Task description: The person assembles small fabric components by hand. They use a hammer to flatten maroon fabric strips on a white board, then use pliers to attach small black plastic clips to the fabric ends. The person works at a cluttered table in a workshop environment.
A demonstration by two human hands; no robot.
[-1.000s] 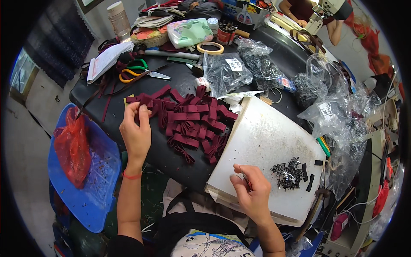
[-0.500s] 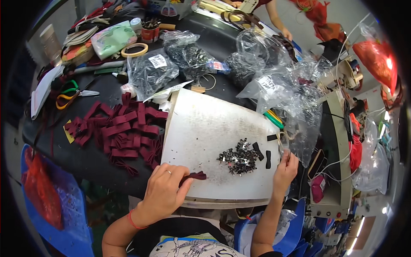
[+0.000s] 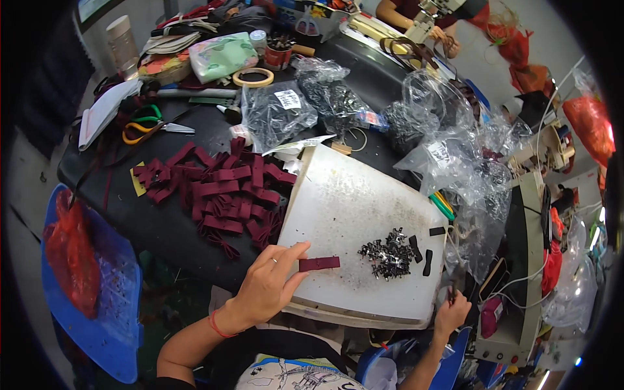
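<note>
A flat maroon ribbon loop (image 3: pixel 319 264) lies at the near left of the white board (image 3: pixel 344 188). My left hand (image 3: pixel 266 286) is beside it, thumb and forefinger apart on either side of the ribbon's left end. Past the board's right edge, my right hand (image 3: pixel 452 314) is closed on a small dark object (image 3: pixel 452 294) too blurred to name. On the board's right half lies a heap of small metal clips (image 3: pixel 389 253). Close to the heap are black ribbon bows (image 3: pixel 427 262). A pile of maroon ribbon loops (image 3: pixel 227 188) covers the table left of the board.
Scissors (image 3: pixel 156 127), a tape roll (image 3: pixel 253 77) and clear plastic bags (image 3: pixel 279 117) lie beyond the board. More bags (image 3: pixel 481 208) crowd its right side. A blue chair (image 3: pixel 117 279) with a red bag stands at left. Another person's hands (image 3: pixel 445 42) are at the far side.
The view has shifted, so the table appears farther right. The left thumb and forefinger have parted, and the maroon ribbon now lies flat. My right hand has moved nearer me, past the board's edge.
</note>
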